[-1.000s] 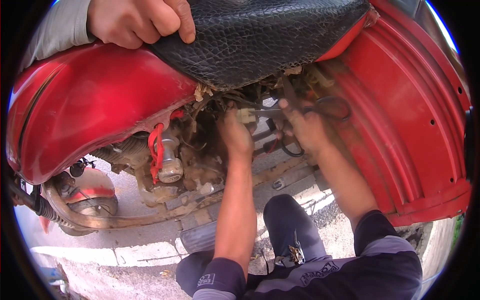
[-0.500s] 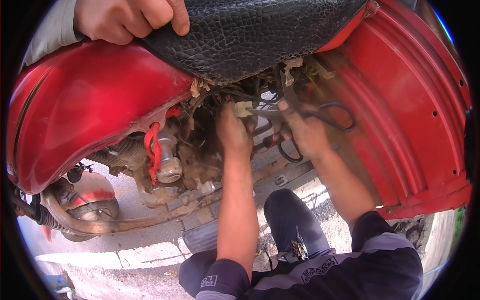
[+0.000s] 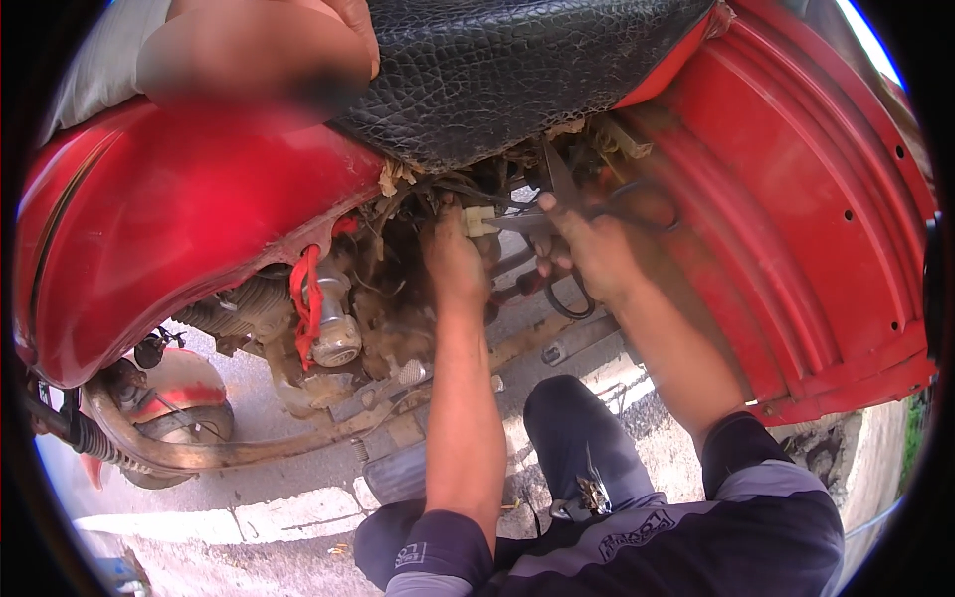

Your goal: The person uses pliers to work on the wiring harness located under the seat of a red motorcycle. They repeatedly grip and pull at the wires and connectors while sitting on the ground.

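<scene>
My left hand (image 3: pixel 456 261) grips a pale plastic connector (image 3: pixel 479 221) among dusty wires (image 3: pixel 418 194) beneath the black seat (image 3: pixel 497 70). My right hand (image 3: pixel 599 249) is closed on black-handled scissors (image 3: pixel 560 174), their blades spread wide: one points up toward the seat's edge, the other reaches across to the connector. One handle loop hangs below my fingers, the other lies blurred to the right. Where exactly the blade tip meets the connector is too small to tell.
Another person's blurred hand (image 3: pixel 254 55) is at the seat's left. A red body panel (image 3: pixel 169 219) is left, a ridged red panel (image 3: pixel 816 209) right. A red strap (image 3: pixel 306 308) hangs by the engine (image 3: pixel 239 308), above a rusty frame tube (image 3: pixel 229 448).
My hands and the scissors have shifted slightly left in the picture, still at the connector. The other person's hand has become blurred and looks shifted.
</scene>
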Tool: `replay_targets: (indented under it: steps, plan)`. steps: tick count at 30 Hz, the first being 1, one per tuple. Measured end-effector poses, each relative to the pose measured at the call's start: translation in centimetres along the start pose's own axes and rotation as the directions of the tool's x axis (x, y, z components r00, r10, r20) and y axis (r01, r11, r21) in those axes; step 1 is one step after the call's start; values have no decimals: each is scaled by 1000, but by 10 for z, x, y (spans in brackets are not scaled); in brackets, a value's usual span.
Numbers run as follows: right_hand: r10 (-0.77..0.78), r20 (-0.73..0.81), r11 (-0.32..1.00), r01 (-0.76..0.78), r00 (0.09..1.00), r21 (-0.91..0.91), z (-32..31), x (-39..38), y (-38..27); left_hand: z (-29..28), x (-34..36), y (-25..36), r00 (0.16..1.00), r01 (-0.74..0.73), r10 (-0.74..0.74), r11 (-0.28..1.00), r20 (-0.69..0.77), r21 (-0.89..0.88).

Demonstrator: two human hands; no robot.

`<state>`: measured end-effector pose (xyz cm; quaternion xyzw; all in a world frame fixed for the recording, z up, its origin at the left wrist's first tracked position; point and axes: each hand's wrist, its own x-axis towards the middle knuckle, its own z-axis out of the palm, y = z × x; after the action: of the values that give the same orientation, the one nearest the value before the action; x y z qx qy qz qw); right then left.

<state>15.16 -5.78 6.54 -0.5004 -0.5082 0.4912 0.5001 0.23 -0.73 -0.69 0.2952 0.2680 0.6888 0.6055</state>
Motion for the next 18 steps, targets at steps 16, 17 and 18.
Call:
replay_targets:
  steps: [16,17,18]
  plan:
    - [-146,58,989,146,988,17,2,-12,-2,-5,-1,8,983,158,-135,967,123,-202]
    - [-135,74,990,137,988,-24,-1,-13,1,-6,-2,7,983,165,-142,962,117,-216]
    - [-121,26,991,122,992,-48,-3,-15,4,-6,-2,7,983,170,-148,958,111,-232]
